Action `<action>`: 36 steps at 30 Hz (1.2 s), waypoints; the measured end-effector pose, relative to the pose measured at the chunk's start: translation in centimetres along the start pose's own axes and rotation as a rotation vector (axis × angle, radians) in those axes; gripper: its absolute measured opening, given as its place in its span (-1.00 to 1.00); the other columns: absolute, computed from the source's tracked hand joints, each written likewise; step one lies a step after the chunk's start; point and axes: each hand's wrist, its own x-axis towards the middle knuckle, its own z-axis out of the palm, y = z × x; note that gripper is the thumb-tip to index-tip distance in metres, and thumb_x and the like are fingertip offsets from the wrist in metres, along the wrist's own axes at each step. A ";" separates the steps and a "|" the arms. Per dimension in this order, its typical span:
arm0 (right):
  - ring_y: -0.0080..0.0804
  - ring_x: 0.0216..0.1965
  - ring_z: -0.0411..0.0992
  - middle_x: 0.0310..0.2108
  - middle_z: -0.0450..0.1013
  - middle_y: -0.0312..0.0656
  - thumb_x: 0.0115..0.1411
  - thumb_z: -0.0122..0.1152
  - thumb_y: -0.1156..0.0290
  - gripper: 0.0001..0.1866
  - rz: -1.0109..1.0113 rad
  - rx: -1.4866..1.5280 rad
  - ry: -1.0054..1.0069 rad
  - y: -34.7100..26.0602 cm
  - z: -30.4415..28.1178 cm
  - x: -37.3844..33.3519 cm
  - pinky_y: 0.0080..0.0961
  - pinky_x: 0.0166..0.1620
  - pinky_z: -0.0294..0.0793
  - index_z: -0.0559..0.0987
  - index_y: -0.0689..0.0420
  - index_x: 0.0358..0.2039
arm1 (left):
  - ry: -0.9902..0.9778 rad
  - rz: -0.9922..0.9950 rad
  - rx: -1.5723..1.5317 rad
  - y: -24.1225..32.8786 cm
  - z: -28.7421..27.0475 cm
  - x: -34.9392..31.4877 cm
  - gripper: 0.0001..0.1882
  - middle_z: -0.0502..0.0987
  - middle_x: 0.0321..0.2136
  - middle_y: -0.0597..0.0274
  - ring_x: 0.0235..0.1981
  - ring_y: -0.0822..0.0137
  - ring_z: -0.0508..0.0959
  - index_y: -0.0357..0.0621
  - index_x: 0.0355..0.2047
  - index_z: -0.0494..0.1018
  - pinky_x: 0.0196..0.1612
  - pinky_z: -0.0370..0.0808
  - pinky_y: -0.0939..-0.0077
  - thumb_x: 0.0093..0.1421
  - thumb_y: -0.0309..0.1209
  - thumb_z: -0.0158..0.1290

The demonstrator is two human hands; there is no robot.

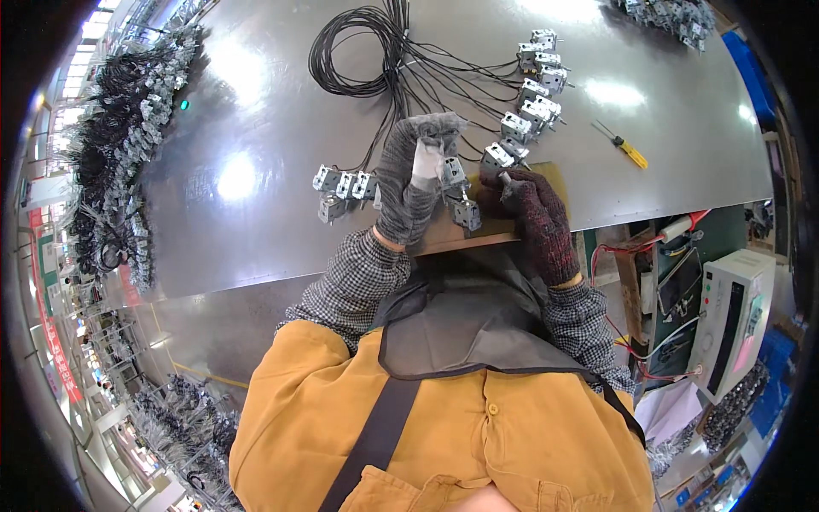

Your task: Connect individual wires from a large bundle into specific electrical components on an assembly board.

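- We saw the left hand (415, 175) (grey glove) with its grip closed around a small metal component (452, 171), held above the tabletop (256, 102) edge.
- Right hand (533, 213) (dark red glove) pinched a small tool (505, 181) just beside it.
- Wired components (533, 94) lay in a row behind.

Red banner sign (53, 341) far left; white instrument's pinkish screen (745, 341) right.

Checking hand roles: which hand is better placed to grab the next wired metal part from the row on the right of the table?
Right, probably. The right hand sits just below the row of metal parts, while the left hand is closed on a part.
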 end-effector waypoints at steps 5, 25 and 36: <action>-0.34 -0.09 0.61 -0.06 0.60 -0.10 0.56 -0.06 0.23 -0.59 -0.040 -0.209 -0.038 -1.0 -0.6 -1.0 -0.36 0.02 0.62 0.48 0.30 0.17 | -0.060 0.479 0.939 3.0 2.3 1.1 -0.47 0.61 0.04 -0.04 0.04 0.04 0.60 -0.25 0.08 0.52 0.14 0.52 0.11 0.30 -0.08 0.27; -0.22 -0.02 0.61 0.03 0.55 0.00 0.51 -0.04 0.34 -0.62 -0.066 -0.089 0.111 2.0 -1.1 0.3 -0.32 0.05 0.62 0.48 0.32 0.18 | -0.614 -0.058 1.632 5.9 2.4 1.7 -0.39 0.64 -0.34 0.02 -0.25 -0.02 0.66 -0.17 0.01 0.58 -0.10 0.56 0.12 0.14 0.03 0.35; -0.20 0.03 0.60 0.07 0.57 0.03 0.57 -0.11 0.25 -0.54 -0.020 -0.057 0.250 -0.4 -2.2 0.6 -0.28 0.17 0.58 0.44 0.36 0.24 | -0.514 -0.355 0.944 5.6 -1.3 -0.5 -0.56 0.65 -0.26 0.11 -0.24 0.23 0.67 -0.23 0.04 0.57 -0.11 0.61 0.33 0.30 -0.18 0.30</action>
